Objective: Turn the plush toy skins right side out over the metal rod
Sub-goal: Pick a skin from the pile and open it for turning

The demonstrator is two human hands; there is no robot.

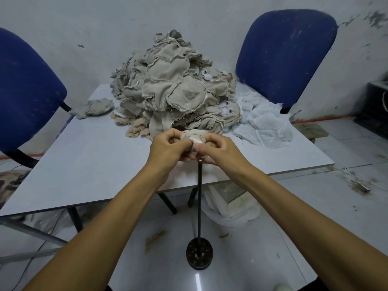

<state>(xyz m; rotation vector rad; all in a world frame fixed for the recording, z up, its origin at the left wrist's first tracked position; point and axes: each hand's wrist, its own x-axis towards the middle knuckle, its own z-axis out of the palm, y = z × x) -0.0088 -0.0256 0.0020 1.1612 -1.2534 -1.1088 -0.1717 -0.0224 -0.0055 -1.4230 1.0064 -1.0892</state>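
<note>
Just above the middle of the frame, the left hand [168,147] and the right hand [218,149] meet over the top of the metal rod [199,198]. Both have their fingers curled round one small beige plush skin [194,136], which bunches between the fingertips and shows a pale lining on its right side. The thumbs press in from below, close to where the rod's tip disappears under the fabric. Both bare forearms run down to the lower corners of the frame.

The rod stands upright on the floor, its thin dark shaft dropping from the hands to a round dark base [199,256] at lower centre, on pale glossy tiles.

Behind the hands, the white bench [84,164] spans the middle of the frame. A tall heap of beige skins [170,85], seams and raw edges outward, is piled at its far centre; a few small plastic eyes show on pieces at the heap's right foot. Fuzzy tan fabric [136,130] lies at the heap's lower left, a single crumpled skin [97,107] sits apart further left, and white gauzy pieces [264,122] spread along the right.

Two blue chairs stand behind the bench, one at the left edge [25,93] and one at upper right [285,55], against a scuffed white wall. A white sack [233,211] slumps on the floor under the bench's near right edge.
</note>
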